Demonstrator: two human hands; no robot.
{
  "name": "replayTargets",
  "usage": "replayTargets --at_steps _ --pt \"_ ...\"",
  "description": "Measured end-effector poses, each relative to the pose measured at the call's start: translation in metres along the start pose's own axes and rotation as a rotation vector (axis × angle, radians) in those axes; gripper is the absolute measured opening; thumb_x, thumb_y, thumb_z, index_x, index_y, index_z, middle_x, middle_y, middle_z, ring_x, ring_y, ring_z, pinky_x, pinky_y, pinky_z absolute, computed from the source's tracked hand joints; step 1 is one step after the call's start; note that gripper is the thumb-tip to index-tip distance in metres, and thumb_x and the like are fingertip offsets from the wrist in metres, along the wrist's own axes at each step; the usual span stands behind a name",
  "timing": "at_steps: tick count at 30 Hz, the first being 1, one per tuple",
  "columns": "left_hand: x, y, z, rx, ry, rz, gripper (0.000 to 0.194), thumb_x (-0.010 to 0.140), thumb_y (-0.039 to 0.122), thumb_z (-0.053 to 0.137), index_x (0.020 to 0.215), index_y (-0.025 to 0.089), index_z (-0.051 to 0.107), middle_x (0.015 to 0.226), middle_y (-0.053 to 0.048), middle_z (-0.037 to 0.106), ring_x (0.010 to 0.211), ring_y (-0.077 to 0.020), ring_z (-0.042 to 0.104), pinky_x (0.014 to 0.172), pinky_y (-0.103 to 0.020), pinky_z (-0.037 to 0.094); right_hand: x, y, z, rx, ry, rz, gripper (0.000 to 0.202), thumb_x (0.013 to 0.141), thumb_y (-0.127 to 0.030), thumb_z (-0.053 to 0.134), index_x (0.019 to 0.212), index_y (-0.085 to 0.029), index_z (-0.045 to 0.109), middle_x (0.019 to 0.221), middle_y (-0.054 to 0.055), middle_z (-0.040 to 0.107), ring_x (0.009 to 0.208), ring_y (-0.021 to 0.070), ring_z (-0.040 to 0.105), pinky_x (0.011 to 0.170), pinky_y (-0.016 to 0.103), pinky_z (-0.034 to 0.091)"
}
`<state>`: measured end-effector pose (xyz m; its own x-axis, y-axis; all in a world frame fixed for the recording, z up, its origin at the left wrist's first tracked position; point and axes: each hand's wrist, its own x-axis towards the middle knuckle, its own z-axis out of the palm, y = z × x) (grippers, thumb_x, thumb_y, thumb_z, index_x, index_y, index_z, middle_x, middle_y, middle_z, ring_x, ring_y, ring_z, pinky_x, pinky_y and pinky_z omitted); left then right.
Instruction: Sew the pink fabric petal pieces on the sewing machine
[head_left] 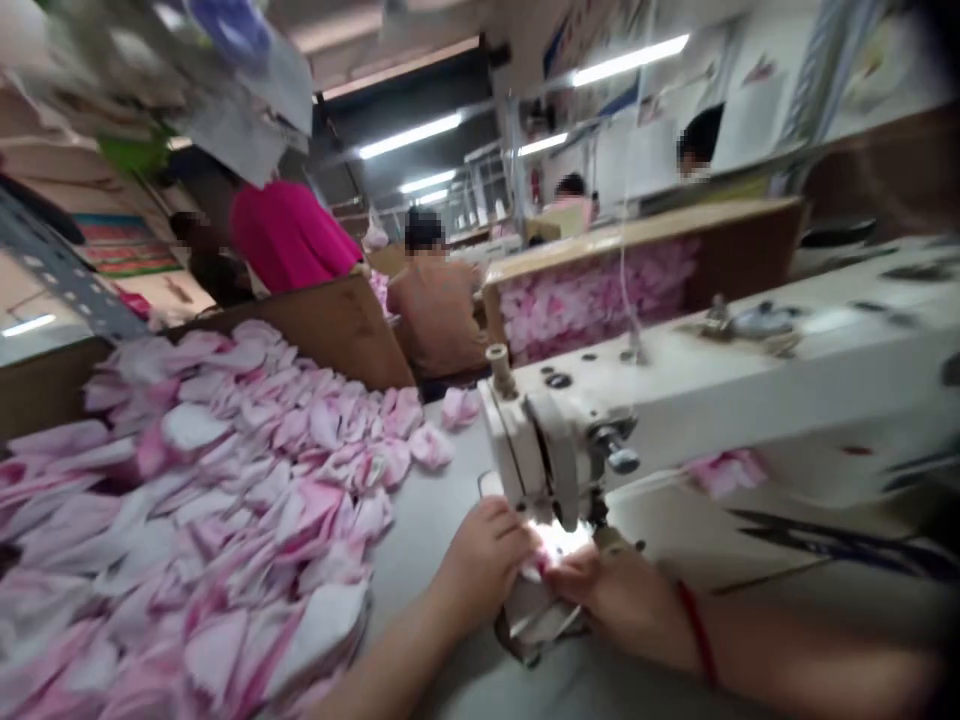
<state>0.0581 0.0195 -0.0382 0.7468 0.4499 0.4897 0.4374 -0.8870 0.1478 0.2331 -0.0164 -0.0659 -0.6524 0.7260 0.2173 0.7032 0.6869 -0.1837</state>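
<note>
ok so a small pink cloth is being pinched narrowly by the right hand, about its 9 o'clock, below the sewing machine; from the left hand it's being lit up around 3ish, that grip and the long axis are being hidden, can't tell

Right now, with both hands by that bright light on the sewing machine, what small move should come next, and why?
I'd probably ease the pink cloth a touch under the head of the sewing machine, slowly: the left hand and right hand are close beside it, and glare hides exactly where it meets the needle.
</note>
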Motion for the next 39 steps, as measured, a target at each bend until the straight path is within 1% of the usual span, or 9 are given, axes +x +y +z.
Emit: replayTargets --at_steps 2,5,9,13,19,24,31,36,39 --pt "0.002 0.002 0.002 -0.019 -0.049 0.008 0.02 0.084 0.012 0.04 0.088 0.018 0.059 0.079 -0.003 0.063 0.075 -0.0158 0.053 0.072 -0.03 0.042 -0.006 0.0 -0.001 0.006 -0.036 0.012 0.019 0.079 -0.011 0.046 0.091 -0.019 0.058 0.074 0.001 0.062 0.064 0.0148 0.055 0.05 0.027 0.032" --pt "0.002 0.004 0.005 -0.014 -0.053 0.011 0.021 0.081 0.011 0.042 0.092 0.018 0.058 0.082 -0.004 0.062 0.077 -0.0164 0.051 0.072 -0.029 0.042 -0.011 0.0 -0.01 0.013 -0.077 0.046 0.022 0.079 -0.008 0.043 0.092 -0.018 0.057 0.075 0.002 0.063 0.065 0.0154 0.056 0.049 0.028 0.028" --pt "0.0 0.007 0.007 0.039 -0.02 0.014 0.02 0.083 0.011 0.039 0.087 0.018 0.057 0.086 -0.004 0.062 0.082 -0.0169 0.051 0.076 -0.03 0.041 -0.013 -0.001 -0.015 0.066 -0.11 0.086 0.016 0.08 -0.01 0.042 0.083 -0.018 0.056 0.071 0.002 0.062 0.058 0.0135 0.055 0.047 0.027 0.024" --pt "0.0 0.012 0.005 0.084 -0.037 0.05 0.021 0.088 0.016 0.036 0.083 0.018 0.056 0.089 -0.001 0.064 0.081 -0.0156 0.051 0.081 -0.032 0.037 -0.017 -0.001 -0.015 0.085 -0.116 0.064 0.017 0.079 -0.011 0.043 0.089 -0.019 0.055 0.071 0.001 0.063 0.061 0.0143 0.056 0.046 0.028 0.02" --pt "-0.001 0.017 0.011 0.111 -0.058 -0.053 0.018 0.084 0.017 0.042 0.083 0.02 0.06 0.077 0.0 0.063 0.075 -0.0161 0.051 0.08 -0.034 0.037 -0.02 -0.004 -0.018 0.097 -0.11 0.058 0.021 0.079 -0.009 0.041 0.094 -0.016 0.054 0.071 0.001 0.063 0.061 0.0138 0.055 0.047 0.029 0.023" --pt "-0.002 0.014 0.022 0.065 0.093 -0.22 0.013 0.077 0.019 0.051 0.073 0.02 0.063 0.071 -0.001 0.061 0.072 -0.0169 0.05 0.068 -0.031 0.041 -0.022 -0.004 -0.016 0.126 -0.113 0.042 0.035 0.079 -0.01 0.042 0.113 -0.014 0.047 0.076 0.002 0.064 0.064 0.0147 0.057 0.049 0.028 0.026" --pt "-0.003 0.017 0.017 0.065 -0.002 -0.1 0.017 0.077 0.011 0.048 0.078 0.02 0.063 0.079 -0.001 0.063 0.08 -0.0178 0.052 0.078 -0.035 0.04 -0.024 0.001 -0.018 0.169 -0.14 0.048 0.025 0.076 -0.011 0.044 0.099 -0.018 0.054 0.077 0.001 0.064 0.066 0.0147 0.057 0.052 0.026 0.029" --pt "-0.005 0.015 0.021 0.011 0.058 -0.205 0.013 0.077 0.015 0.052 0.076 0.02 0.064 0.074 -0.002 0.06 0.074 -0.0165 0.051 0.067 -0.029 0.043 -0.024 0.002 -0.019 0.135 -0.136 0.08 0.034 0.08 -0.016 0.042 0.113 -0.016 0.049 0.078 0.004 0.065 0.069 0.0159 0.058 0.054 0.025 0.032" --pt "-0.006 0.014 0.024 -0.03 0.072 -0.222 0.012 0.077 0.015 0.053 0.076 0.02 0.063 0.075 -0.002 0.06 0.075 -0.0159 0.051 0.065 -0.027 0.043 -0.024 0.002 -0.017 0.11 -0.117 0.047 0.034 0.081 -0.017 0.041 0.113 -0.016 0.049 0.079 0.005 0.065 0.07 0.0155 0.057 0.056 0.026 0.034"
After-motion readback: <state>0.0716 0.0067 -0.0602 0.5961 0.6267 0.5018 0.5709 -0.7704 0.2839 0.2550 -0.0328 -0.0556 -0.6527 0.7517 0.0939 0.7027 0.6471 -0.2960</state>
